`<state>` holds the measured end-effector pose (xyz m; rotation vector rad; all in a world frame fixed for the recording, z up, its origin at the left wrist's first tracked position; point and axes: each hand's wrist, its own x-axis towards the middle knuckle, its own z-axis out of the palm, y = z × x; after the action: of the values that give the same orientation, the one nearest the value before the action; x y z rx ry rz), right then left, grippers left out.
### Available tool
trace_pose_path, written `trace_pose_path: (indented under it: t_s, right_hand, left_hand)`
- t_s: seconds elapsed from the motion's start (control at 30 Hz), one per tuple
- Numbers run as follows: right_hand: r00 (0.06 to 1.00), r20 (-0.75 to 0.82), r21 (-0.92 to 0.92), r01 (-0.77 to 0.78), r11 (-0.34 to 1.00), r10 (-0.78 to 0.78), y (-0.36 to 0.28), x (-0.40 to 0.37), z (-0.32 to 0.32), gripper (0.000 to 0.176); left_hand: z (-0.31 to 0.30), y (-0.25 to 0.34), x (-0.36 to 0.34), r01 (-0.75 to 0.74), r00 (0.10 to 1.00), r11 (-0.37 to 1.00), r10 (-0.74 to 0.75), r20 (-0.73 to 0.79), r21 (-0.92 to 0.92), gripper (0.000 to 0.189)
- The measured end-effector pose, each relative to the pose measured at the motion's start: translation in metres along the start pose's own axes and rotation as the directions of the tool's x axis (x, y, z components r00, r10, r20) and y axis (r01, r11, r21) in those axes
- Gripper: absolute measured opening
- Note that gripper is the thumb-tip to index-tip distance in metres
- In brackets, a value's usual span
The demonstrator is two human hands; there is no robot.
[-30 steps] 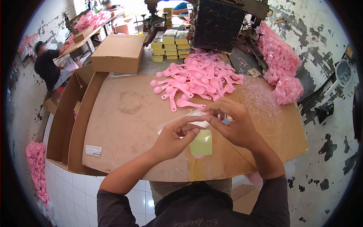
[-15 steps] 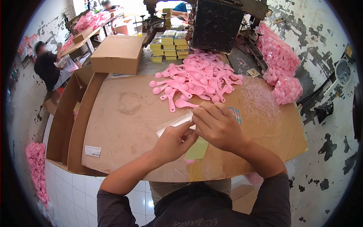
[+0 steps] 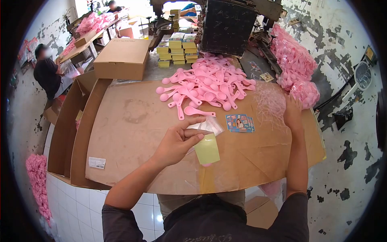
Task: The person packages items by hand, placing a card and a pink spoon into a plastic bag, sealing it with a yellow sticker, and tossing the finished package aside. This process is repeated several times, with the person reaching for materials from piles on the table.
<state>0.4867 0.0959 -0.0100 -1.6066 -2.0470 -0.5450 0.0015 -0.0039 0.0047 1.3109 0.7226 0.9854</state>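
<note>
My left hand (image 3: 176, 142) pinches the top of a clear plastic bag with a yellow-green card (image 3: 207, 150) in it, over the front middle of the cardboard-covered table. A bit of pink shows below the card. Just beyond lies more clear plastic (image 3: 211, 126). My right hand (image 3: 293, 111) is at the right, by the clear plastic strands (image 3: 269, 103) and below a bag of pink spoons (image 3: 304, 94); its fingertips are too unclear to tell what they touch. A single pink spoon (image 3: 198, 112) lies in front of the spoon pile (image 3: 209, 82). Small blue picture cards (image 3: 238, 123) lie between my hands.
A closed cardboard box (image 3: 122, 58) stands at the back left, beside stacks of yellow-edged cards (image 3: 176, 48). Behind the pile is a black metal box (image 3: 227, 28). An open carton (image 3: 66, 133) lines the table's left side. Two other people are at the far left and back.
My right hand has left the bag and moved right, to the plastic strands. My left hand still holds the bag, and the blue picture cards have come into full view.
</note>
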Motion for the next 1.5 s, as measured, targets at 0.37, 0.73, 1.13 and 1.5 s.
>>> trace_pose_path:
  t_s: [0.37, 0.73, 1.13, 1.5]
  right_hand:
    - [0.929, 0.274, 0.831, -0.098, 0.547, -0.250, -0.211, 0.009, -0.057, 0.035]
    - [0.779, 0.523, 0.841, -0.537, 0.063, -0.346, -0.238, 0.005, -0.034, 0.025]
    - [0.807, 0.513, 0.839, -0.544, -0.028, -0.293, -0.223, -0.001, -0.015, 0.016]
    - [0.835, 0.432, 0.898, -0.432, 0.079, -0.340, -0.219, 0.000, -0.018, 0.018]
  left_hand:
    - [0.007, -0.004, 0.005, -0.057, 0.997, 0.998, 0.059, -0.051, 0.039, 0.046]
    - [-0.001, -0.012, 0.007, 0.000, 0.998, 1.000, -0.001, -0.066, -0.022, 0.038]
    - [-0.005, -0.025, 0.005, -0.048, 0.996, 0.992, 0.057, -0.071, 0.118, 0.023]
    - [-0.005, -0.018, 0.008, 0.039, 0.996, 0.989, -0.026, -0.088, 0.145, 0.023]
